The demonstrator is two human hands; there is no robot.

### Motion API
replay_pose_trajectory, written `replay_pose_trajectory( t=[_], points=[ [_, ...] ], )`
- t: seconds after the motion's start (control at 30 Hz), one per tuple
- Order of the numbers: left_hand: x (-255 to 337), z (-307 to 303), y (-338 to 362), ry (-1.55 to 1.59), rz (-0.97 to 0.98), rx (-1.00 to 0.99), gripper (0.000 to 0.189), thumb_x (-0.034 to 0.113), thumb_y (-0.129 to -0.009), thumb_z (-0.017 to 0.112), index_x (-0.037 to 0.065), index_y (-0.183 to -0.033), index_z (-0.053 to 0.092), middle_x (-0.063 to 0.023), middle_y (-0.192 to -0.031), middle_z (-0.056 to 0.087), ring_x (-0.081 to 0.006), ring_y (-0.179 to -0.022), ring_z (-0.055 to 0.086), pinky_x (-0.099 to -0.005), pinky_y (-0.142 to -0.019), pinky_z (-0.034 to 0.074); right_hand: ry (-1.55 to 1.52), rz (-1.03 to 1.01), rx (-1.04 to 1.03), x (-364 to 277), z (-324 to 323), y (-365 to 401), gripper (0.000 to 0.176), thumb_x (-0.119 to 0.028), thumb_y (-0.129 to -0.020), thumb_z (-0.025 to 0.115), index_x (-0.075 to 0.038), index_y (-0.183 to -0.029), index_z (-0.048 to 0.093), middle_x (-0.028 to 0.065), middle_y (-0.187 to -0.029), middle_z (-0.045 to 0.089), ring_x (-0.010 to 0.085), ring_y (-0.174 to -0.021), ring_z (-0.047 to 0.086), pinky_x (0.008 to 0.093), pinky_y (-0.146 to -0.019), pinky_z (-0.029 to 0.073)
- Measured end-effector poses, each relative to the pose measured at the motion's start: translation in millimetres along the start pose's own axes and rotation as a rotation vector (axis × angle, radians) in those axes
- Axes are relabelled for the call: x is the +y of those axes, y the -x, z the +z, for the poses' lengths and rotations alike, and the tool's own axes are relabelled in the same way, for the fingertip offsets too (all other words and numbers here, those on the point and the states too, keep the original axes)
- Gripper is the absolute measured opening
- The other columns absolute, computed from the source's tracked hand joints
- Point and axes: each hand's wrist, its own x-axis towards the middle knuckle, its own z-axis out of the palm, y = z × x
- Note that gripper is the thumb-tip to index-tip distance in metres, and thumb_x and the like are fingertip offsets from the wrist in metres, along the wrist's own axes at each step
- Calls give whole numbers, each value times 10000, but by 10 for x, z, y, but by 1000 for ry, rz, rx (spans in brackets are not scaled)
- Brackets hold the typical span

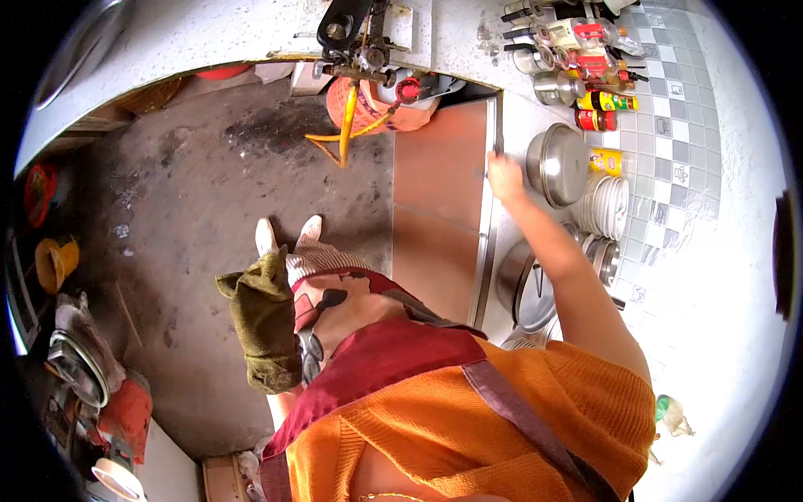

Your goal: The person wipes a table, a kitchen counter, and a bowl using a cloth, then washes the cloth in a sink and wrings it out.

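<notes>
My right hand (506,177) reaches out over the counter's edge, its fingers curled at the top of the metal-framed cabinet door (441,159) with reddish-brown panels. A narrow dark strip shows just beyond the fingers, between door frame and counter. A large lidded steel pot (562,165) stands close beside this hand. On the other side, an olive-green cloth (266,326) covers my left hand and wrist, and only a bit of forearm shows below it. The fingers under the cloth are hidden.
Bottles and jars (590,63), stacked white bowls (604,205) and a second pot (527,289) line the counter along the tiled wall. A gas valve with a yellow hose (347,125) hangs over an orange basin (345,105). Pots and a red container (130,418) stand at the left.
</notes>
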Motion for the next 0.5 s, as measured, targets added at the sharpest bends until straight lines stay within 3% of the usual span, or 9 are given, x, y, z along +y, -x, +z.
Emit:
replay_pose_trajectory(
  t=[0.13,0.2,0.3,0.43,0.5],
  points=[
    [23,142,-210,218,-97,-89,139,132,-878,573,56,-986,616,-84,-827,619,-232,-707,586,-352,-642,450,-33,112,104,206,-363,-1160,131,-97,-879,464,-64,-998,509,175,-841,633,342,-680,665,421,-570,546],
    [28,146,-283,341,-161,-170,151,135,-878,575,45,-992,614,-90,-847,630,-223,-720,597,-350,-638,462,-74,106,139,144,-380,-909,124,-104,-874,469,-73,-988,508,185,-837,625,347,-666,664,423,-559,547],
    [5,159,-406,455,-226,-256,169,140,-878,577,30,-1002,610,-99,-878,647,-210,-740,613,-346,-633,480,-3,55,-44,-13,-243,-193,140,-99,-858,468,-83,-994,499,177,-819,614,339,-649,665,449,-571,550],
    [35,196,-533,520,-285,-333,191,161,-882,584,17,-1005,608,-110,-884,652,-217,-739,618,-343,-623,489,31,58,-22,239,-264,-876,210,-113,-866,469,-84,-1073,486,161,-851,624,326,-745,662,415,-619,547],
    [83,183,-606,557,-347,-368,201,177,-886,589,16,-1003,609,-114,-870,646,-232,-725,611,-342,-617,486,0,140,108,281,-382,-1316,172,-109,-864,472,-80,-1030,503,162,-840,628,325,-709,669,421,-593,547]
  ],
)
